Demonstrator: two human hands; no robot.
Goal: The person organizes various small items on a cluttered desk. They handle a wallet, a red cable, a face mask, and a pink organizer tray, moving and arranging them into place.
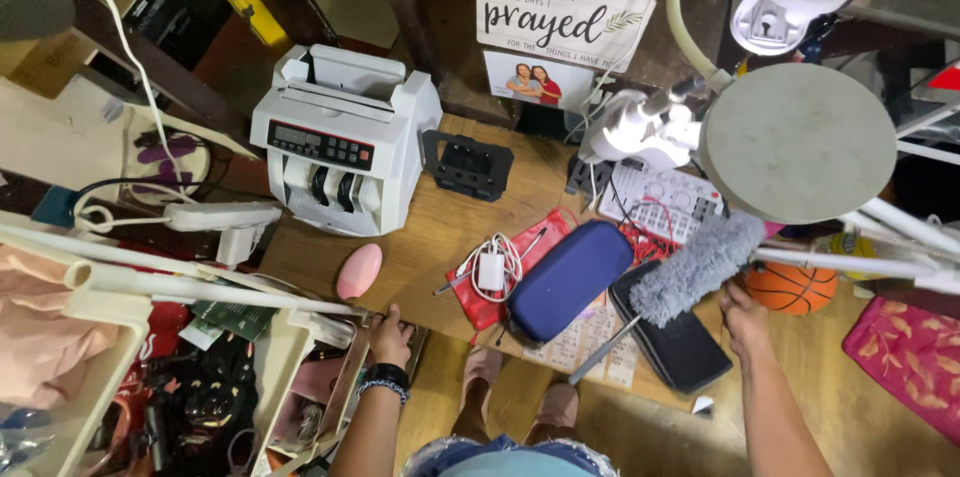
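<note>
Our right hand (745, 322) closes its fingers round the grey duster (698, 269), head over the black tablet (680, 342); the cluttered tabletop (440, 237) looks mostly undusted. Our left hand (390, 335) rests on the tabletop's edge, fingers loosely curled, holding nothing.

A bare strip of the wooden worktop (440, 237) lies open between the white bill-counting machine (340, 137) and the blue oval zip case (568, 279). The pink egg-shaped object (359, 271) and the white charger with coiled cable (491, 267) narrow it at the near edge. To the right, the round grey lamp head (797, 142) and the fluffy grey duster (700, 265) overhang the white keypad (668, 199), blocking reach from above.
</note>
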